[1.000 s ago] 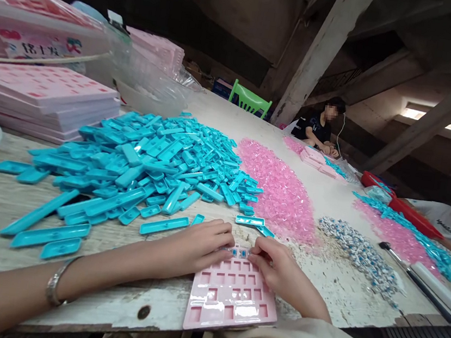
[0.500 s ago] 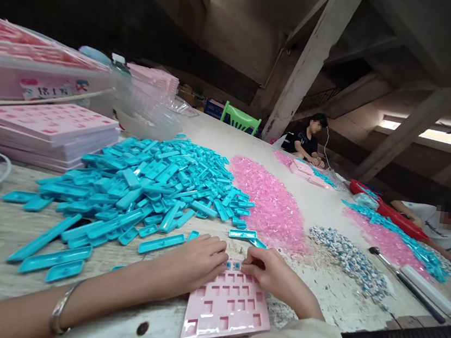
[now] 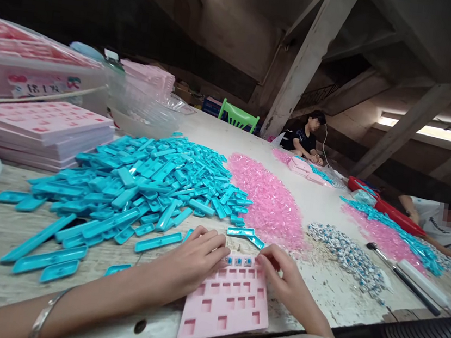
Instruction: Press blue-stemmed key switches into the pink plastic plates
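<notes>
A pink plastic tray (image 3: 228,314) with square pockets lies at the near table edge. Small blue and white pieces (image 3: 239,260) sit in its far row. My left hand (image 3: 193,258) rests on the tray's far left corner, fingertips at those pieces. Over on the far right corner is my right hand (image 3: 284,277), its fingers pinched at the same row. Whether either hand grips a piece is hidden by the fingers. A silver bracelet (image 3: 43,317) circles my left wrist.
A heap of blue plastic strips (image 3: 142,180) lies to the left, pink pieces (image 3: 271,196) behind the tray, small blue-white pieces (image 3: 347,252) to the right. Stacked pink trays (image 3: 41,127) stand far left. Two other people (image 3: 305,138) (image 3: 444,229) work further along the table.
The view has shifted slightly. Both hands stayed at the tray's far row, and more blue-white pieces now show between the fingertips.
</notes>
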{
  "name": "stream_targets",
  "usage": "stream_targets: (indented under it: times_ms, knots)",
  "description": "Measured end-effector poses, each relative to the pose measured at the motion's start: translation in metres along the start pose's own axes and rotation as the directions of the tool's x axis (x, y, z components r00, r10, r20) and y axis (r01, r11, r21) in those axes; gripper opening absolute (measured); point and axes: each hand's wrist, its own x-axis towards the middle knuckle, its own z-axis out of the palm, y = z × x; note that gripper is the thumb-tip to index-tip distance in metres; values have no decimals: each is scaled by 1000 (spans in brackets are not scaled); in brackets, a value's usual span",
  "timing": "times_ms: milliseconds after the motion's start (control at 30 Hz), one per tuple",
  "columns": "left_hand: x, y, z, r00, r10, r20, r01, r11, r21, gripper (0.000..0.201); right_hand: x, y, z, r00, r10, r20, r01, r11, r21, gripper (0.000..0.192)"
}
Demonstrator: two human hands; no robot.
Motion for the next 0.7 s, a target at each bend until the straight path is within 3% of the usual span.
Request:
stream_targets:
  times_ms: [67,133,200,267,400,467,533,700]
  knots:
    - [-2,5,-6,1000,22,-17,-22,1000,17,31,2,-5,-5,999,-18,-43,19,1000,8,25]
    - [-4,8,-9,999,46,-26,-45,999,27,32,6,-14,-12,998,-56,2,56,997,52,27]
    - [-6,10,-11,995,78,-63,-75,996,55,35,11,-25,-23,983,-69,167,48,991,126,27]
    - [-9,11,-12,986,125,-113,-111,986,123,35,16,-38,-34,938,-35,344,-19,988,152,26]
    - [-12,13,-15,966,215,-145,-178,956,233,35,23,-59,-47,862,47,504,-52,999,-4,25]
    - [-12,14,-17,958,233,-169,-192,955,226,34,21,-67,-48,852,75,518,-12,992,-123,21]
    - [-12,15,-19,955,231,-185,-190,958,215,33,16,-72,-47,874,79,480,31,975,-218,17]
    - [-9,17,-24,949,250,-191,-202,950,237,33,4,-76,-43,899,27,436,97,961,-259,19]
